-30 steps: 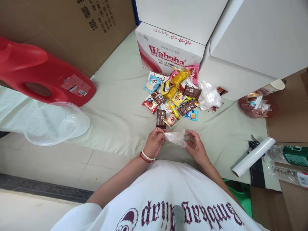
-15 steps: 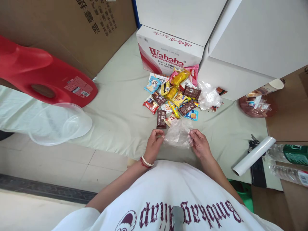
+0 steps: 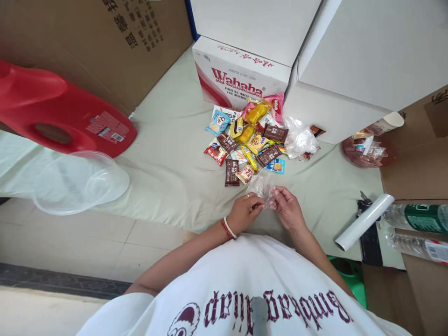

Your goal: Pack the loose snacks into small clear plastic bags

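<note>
A small clear plastic bag (image 3: 257, 185) is crumpled between my hands, close to the table's front edge. My left hand (image 3: 247, 211), wearing a ring and bracelets at the wrist, pinches the bag's near edge. On the other side my right hand (image 3: 287, 207) is closed on the bag's right edge. Just beyond lies a pile of wrapped snacks (image 3: 257, 140) in brown, yellow, red and blue packets. One brown packet (image 3: 232, 172) sits at the near left of the pile. A second crumpled clear bag (image 3: 300, 138) rests against the pile's right side.
A Wahaha water carton (image 3: 241, 77) and white boxes (image 3: 350, 56) stand behind the pile. At left are a red detergent jug (image 3: 77, 114) and a clear plastic tub (image 3: 84, 179). To the right lie a white roll (image 3: 364, 223), bottles (image 3: 420, 217) and a reddish bowl (image 3: 350, 151).
My left hand has moved right, towards my right hand, and turned over the bag. The bag is now bunched smaller between the fingers. The whole view has shifted slightly.
</note>
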The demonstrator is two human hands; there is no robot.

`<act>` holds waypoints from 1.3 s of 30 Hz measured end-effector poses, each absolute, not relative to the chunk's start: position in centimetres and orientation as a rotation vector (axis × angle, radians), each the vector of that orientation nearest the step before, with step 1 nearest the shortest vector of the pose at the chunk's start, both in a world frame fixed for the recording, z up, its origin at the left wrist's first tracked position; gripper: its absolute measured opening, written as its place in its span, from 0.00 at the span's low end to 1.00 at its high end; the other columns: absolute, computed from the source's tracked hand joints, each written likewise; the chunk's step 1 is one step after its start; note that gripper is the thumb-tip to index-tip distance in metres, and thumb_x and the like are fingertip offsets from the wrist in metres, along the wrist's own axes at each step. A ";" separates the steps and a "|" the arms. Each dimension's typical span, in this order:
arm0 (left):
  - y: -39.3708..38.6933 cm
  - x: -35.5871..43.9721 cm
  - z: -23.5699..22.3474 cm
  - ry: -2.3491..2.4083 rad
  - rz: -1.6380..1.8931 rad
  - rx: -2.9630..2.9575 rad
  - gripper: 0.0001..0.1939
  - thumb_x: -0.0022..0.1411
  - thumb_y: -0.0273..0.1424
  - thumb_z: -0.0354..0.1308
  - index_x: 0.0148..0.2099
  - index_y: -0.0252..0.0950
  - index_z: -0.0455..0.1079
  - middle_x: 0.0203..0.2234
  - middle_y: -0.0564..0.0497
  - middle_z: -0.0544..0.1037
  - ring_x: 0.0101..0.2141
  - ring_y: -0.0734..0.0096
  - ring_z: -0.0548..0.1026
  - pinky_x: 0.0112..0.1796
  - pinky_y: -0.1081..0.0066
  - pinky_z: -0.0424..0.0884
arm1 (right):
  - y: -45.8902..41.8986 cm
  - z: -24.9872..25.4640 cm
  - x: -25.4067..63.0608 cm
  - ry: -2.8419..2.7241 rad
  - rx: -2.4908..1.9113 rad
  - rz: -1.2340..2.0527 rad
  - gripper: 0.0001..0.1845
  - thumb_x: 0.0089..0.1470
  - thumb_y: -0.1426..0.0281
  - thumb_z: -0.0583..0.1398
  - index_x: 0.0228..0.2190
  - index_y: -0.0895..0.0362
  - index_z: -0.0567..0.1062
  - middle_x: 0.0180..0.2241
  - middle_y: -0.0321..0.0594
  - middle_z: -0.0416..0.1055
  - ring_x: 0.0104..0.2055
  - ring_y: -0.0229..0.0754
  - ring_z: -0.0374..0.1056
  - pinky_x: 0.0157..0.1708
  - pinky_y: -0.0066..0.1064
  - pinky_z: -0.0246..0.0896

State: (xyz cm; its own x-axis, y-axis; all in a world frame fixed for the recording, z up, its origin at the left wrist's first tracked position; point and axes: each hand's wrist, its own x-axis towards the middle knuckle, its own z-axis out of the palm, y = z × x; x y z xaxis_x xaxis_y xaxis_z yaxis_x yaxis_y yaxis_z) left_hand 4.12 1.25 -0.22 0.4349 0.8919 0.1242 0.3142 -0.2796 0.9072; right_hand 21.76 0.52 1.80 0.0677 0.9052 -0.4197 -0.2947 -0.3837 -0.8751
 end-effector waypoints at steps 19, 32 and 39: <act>1.1 3.3 0.1 1.046 0.883 1.608 0.10 0.64 0.37 0.59 0.31 0.39 0.73 0.25 0.51 0.72 0.28 0.69 0.68 0.33 0.69 0.64 | -1.4 1.2 23.0 -1.067 -1.344 1.624 0.13 0.49 0.57 0.71 0.31 0.52 0.81 0.30 0.35 0.73 0.33 0.39 0.66 0.36 0.31 0.64; 7.5 6.1 -2.5 1.457 1.032 1.614 0.08 0.67 0.32 0.53 0.39 0.39 0.73 0.33 0.47 0.76 0.38 0.60 0.72 0.44 0.63 0.63 | -1.9 0.8 26.2 -0.898 -1.489 1.548 0.18 0.47 0.52 0.71 0.32 0.53 0.83 0.30 0.38 0.76 0.31 0.39 0.68 0.35 0.32 0.67; 7.1 5.4 -1.8 1.347 1.221 1.041 0.08 0.60 0.36 0.63 0.36 0.39 0.70 0.22 0.57 0.67 0.25 0.74 0.63 0.29 0.73 0.58 | -2.6 0.5 27.6 -0.685 -1.506 1.508 0.18 0.41 0.54 0.75 0.28 0.54 0.81 0.31 0.38 0.76 0.28 0.36 0.64 0.27 0.28 0.62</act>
